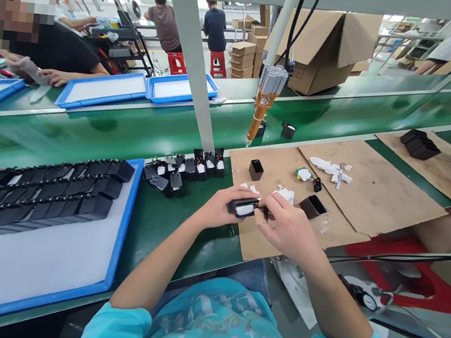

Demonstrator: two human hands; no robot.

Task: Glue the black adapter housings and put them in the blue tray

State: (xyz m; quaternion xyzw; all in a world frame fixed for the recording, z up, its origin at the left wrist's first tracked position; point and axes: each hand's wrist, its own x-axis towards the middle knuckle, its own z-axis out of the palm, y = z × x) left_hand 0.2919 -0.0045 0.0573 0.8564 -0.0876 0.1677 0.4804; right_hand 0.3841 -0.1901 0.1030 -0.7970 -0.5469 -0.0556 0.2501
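Observation:
My left hand [223, 206] is closed around a small black plastic case [234, 208] with a white insert [245, 210] showing in its open top. At the case's right end my right hand [286, 224] is closed, thumb and fingertips pinched together. A dark bit shows by those fingertips, too small to name. An open, hollow black case [313, 206] lies just past my right hand, and another hollow black case [256, 170] stands farther back on the cardboard. White crumpled scraps [285, 193] lie right behind my hands.
Cardboard sheets [384, 191] cover the green bench, with a small circuit board [303, 174] on them. An orange-tipped dispenser [261, 105] hangs overhead. Several filled cases [175, 182] stand left, beside a blue-rimmed tray [122, 233] holding rows of them. Co-workers are nearby.

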